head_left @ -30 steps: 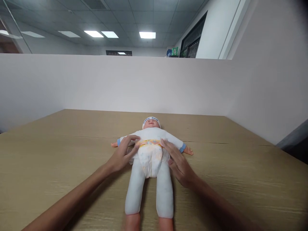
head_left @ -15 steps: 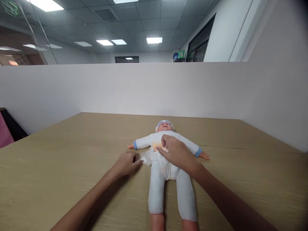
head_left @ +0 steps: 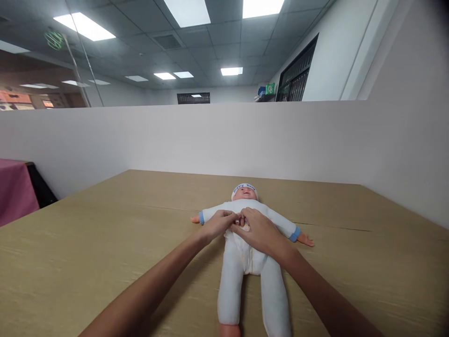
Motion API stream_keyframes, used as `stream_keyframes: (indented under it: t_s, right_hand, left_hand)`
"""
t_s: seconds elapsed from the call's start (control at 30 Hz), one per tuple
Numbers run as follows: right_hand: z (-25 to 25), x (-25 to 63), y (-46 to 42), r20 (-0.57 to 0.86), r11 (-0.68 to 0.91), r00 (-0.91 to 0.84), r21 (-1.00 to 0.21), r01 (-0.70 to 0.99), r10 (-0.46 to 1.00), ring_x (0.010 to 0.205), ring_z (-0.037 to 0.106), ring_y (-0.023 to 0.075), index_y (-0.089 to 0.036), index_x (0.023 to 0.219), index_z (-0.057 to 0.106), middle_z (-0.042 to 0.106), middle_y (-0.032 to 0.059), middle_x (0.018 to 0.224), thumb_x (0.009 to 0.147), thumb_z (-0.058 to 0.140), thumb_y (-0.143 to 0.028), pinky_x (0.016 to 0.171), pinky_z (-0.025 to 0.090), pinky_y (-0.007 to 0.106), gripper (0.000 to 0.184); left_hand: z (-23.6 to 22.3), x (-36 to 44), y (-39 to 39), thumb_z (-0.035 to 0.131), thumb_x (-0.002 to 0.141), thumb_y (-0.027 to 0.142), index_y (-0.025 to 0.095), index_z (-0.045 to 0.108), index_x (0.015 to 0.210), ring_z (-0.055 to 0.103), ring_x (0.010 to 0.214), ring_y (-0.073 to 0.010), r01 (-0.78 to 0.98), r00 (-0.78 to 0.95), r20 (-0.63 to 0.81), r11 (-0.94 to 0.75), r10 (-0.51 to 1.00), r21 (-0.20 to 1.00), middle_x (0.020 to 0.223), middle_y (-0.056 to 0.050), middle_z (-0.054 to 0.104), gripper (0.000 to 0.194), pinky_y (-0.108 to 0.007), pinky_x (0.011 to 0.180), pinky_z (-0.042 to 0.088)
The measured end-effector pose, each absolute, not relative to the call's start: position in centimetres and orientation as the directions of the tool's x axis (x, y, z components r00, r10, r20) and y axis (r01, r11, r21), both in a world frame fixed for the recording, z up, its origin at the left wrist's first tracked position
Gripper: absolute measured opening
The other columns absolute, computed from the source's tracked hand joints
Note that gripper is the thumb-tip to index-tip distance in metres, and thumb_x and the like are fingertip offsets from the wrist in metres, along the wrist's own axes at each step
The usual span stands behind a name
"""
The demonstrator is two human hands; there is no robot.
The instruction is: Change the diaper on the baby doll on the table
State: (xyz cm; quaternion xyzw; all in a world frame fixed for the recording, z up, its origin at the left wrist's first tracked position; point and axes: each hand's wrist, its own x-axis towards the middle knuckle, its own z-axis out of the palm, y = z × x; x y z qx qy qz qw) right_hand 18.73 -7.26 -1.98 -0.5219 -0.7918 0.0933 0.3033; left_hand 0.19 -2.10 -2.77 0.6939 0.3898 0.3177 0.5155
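Note:
A baby doll (head_left: 227, 299) in a white suit with blue cuffs and a lettered headband lies face up, its arms spread and its legs toward me. Round its hips is a white diaper (head_left: 249, 262). My left hand (head_left: 220, 223) is closed at the diaper's front waist, its fingertips pinching the side tab, which is mostly hidden under them. Close against it, my right hand (head_left: 257, 228) bends its fingers over the waistband from the right, thumb and fingers pressed on the diaper front. Both hands cover the doll's belly and the upper diaper.
The doll lies on a wide tan tabletop (head_left: 105, 262) with a seam running across it. A white partition (head_left: 210, 140) rises behind the table. At the far left stands something draped in pink cloth (head_left: 16, 192).
My left hand has moved right and up from beside the doll's hip, bringing the diaper's side tab over to the front waist. My right hand stays there. The camera view has tilted slightly upward.

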Motion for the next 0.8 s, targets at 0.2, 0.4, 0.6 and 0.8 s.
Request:
stream_keyframes:
  t_s: [0.2, 0.4, 0.6, 0.8]
  right_hand:
    - [-2.9, 18.8, -6.2, 0.433, 0.427, -0.235, -0.424, 0.799, 0.870, 0.085, 0.059, 0.0221, -0.024, 0.078, 0.046, 0.064, 0.0032, 0.086, 0.115, 0.043, -0.032, 0.073, 0.033, 0.033, 0.037]
    - [-3.6, 19.2, -5.4, 0.467, 0.381, -0.152, -0.447, 0.809, 0.871, 0.071, 0.050, 0.0192, -0.025, 0.072, 0.040, 0.056, -0.0001, 0.076, 0.108, 0.054, -0.028, 0.066, 0.025, 0.034, 0.038]
    - [-3.3, 19.5, -5.5, 0.565, 0.363, -0.033, -0.484, 0.797, 0.825, 0.080, 0.056, 0.0208, -0.025, 0.090, 0.045, 0.057, 0.0007, 0.088, 0.096, 0.053, -0.013, 0.069, 0.036, 0.033, 0.016]
    - [-3.1, 20.7, -11.5, 0.664, 0.584, -0.125, -0.533, 0.612, 0.737, 0.089, 0.058, 0.0214, -0.024, 0.099, 0.053, 0.059, 0.0038, 0.100, 0.091, 0.041, -0.004, 0.082, 0.047, 0.035, 0.025]
  left_hand:
    - [-5.0, -0.6, -2.1, 0.060, 0.098, 0.069, 0.021, 0.060, 0.115, 0.051, 0.083, -0.0179, 0.104, 0.394, 0.147, -0.202, 0.907, 0.974, 0.092, 0.000, 0.055, 0.051, -0.031, 0.076, 0.041]
    - [-6.7, -1.1, -1.9, 0.059, 0.100, 0.071, 0.020, 0.053, 0.100, 0.045, 0.080, -0.0161, 0.222, 0.427, 0.218, -0.336, 0.878, 0.915, 0.088, 0.002, 0.050, 0.051, -0.031, 0.075, 0.039]
    - [-6.6, -0.9, -1.9, 0.053, 0.106, 0.060, 0.021, 0.055, 0.103, 0.049, 0.081, -0.0187, 0.305, 0.337, 0.311, -0.415, 0.889, 0.857, 0.089, 0.001, 0.053, 0.040, -0.034, 0.077, 0.043]
    - [-3.9, -2.7, -8.3, 0.046, 0.114, 0.039, 0.023, 0.060, 0.122, 0.057, 0.110, -0.0226, 0.432, 0.372, 0.582, -0.690, 0.723, 0.580, 0.124, -0.007, 0.065, 0.023, -0.040, 0.100, 0.042]
